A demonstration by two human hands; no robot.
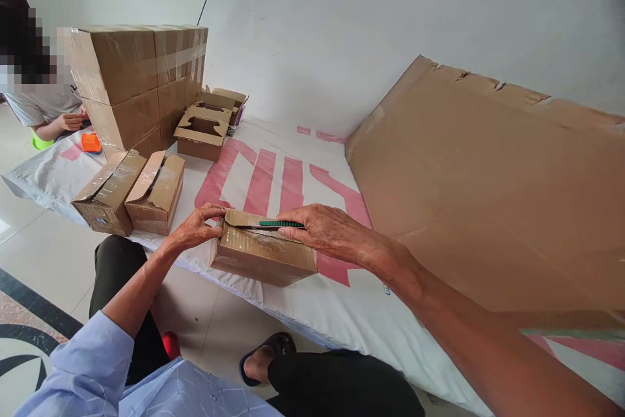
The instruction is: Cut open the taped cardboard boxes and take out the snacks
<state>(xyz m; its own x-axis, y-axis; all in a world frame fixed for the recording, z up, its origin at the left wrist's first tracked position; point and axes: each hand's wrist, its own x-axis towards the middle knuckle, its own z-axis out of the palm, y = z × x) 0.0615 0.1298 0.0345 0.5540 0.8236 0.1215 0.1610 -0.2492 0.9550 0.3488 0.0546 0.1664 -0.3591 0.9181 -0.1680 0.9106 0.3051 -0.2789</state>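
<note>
A small taped cardboard box (261, 254) lies on a white sheet with red lettering (273, 176) spread on the floor. My left hand (198, 227) grips the box's left end, fingers curled over its top edge. My right hand (325, 228) holds a green-handled utility knife (278, 224) flat along the box's far top edge, blade pointing left toward my left hand.
Two small boxes with cut-open flaps (129, 192) lie to the left. Behind them stands a stack of large taped cartons (141, 82), with open small boxes (205, 124) beside it. A big flattened cardboard sheet (488, 189) leans at the right. Another person (43, 101) sits at far left.
</note>
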